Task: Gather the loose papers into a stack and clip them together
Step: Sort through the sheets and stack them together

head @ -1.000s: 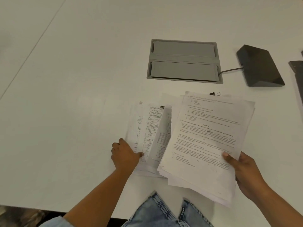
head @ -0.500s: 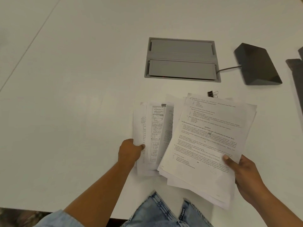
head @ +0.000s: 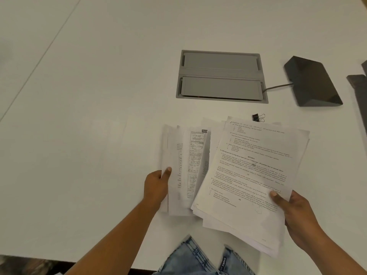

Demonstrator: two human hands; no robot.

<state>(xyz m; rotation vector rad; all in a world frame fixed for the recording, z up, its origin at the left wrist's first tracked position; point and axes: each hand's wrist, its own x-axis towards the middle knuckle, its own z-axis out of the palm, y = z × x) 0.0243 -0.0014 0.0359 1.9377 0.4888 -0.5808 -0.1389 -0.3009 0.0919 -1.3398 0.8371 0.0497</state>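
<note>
My right hand (head: 296, 217) grips a thick bundle of printed papers (head: 250, 175) by its lower right corner, tilted and held just above the table. My left hand (head: 156, 185) pinches the left edge of a smaller batch of printed sheets (head: 188, 165), thumb on top, partly lifted and tucked under the bundle's left side. A small black binder clip (head: 258, 117) lies on the white table (head: 89, 135) just beyond the top edge of the papers.
A grey recessed cable hatch (head: 221, 76) sits in the table behind the papers. A dark wedge-shaped device (head: 311, 82) with a cable lies at the right, and a dark flat object (head: 360, 92) at the right edge. My jeans-clad knees (head: 198, 261) show at the near edge.
My left hand has closed on the left sheets, raised their edge and slid them rightward toward the bundle. The binder clip has come into fuller view.
</note>
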